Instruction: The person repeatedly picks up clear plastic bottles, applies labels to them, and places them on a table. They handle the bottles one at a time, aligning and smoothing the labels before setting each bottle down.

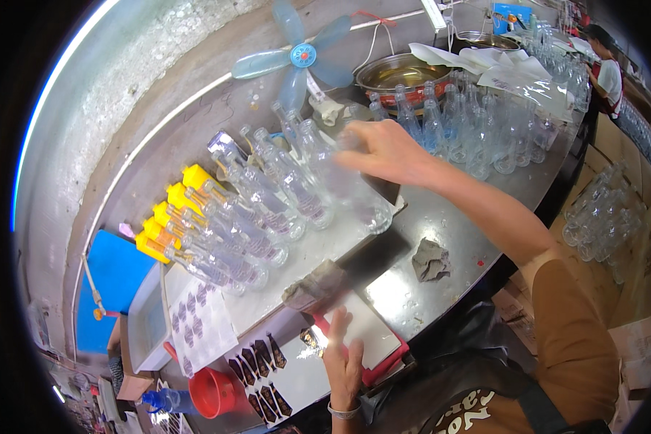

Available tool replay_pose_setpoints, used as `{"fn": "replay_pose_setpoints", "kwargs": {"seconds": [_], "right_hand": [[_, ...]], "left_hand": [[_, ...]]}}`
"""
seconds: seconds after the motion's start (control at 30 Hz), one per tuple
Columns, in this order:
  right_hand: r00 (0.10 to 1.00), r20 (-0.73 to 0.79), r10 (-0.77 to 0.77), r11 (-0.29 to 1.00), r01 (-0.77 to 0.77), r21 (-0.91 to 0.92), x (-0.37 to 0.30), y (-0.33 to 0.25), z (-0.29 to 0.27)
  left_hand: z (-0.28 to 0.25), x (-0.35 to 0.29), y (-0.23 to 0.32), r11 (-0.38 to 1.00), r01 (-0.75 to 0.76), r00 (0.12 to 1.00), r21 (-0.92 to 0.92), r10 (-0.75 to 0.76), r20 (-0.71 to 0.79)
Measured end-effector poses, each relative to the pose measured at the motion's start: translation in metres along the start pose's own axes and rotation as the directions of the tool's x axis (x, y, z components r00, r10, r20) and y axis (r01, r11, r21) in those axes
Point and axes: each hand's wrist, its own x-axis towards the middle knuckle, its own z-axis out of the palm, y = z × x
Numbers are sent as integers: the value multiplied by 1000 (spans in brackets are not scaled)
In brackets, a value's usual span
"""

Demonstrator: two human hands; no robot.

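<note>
A worker's right hand (pixel 387 153) curls at a clear glass bottle (pixel 370 208) in the upper center of the frame, motion blur hiding whether the fingers grip it. The left hand (pixel 343 358), at lower center, appears empty, fingers apart, near dark patterned cutouts (pixel 259 360). Careful handling likely calls for a steady hold at the neck, the base kept clear of the neighboring bottles (pixel 296 184), and a gentle, level set-down on the counter (pixel 477 226).
</note>
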Motion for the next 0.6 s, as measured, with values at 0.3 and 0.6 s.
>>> {"fn": "replay_pose_setpoints", "kwargs": {"seconds": [0.3, 0.6], "right_hand": [[998, -57, -12, 982, 23, 186, 63, 55, -6], [973, 104, 205, 934, -162, -318, 109, 201, 70]], "left_hand": [[3, 16, -15, 994, 104, 995, 28, -104, -11], [17, 34, -16, 990, 144, 990, -8, -144, -8]]}}
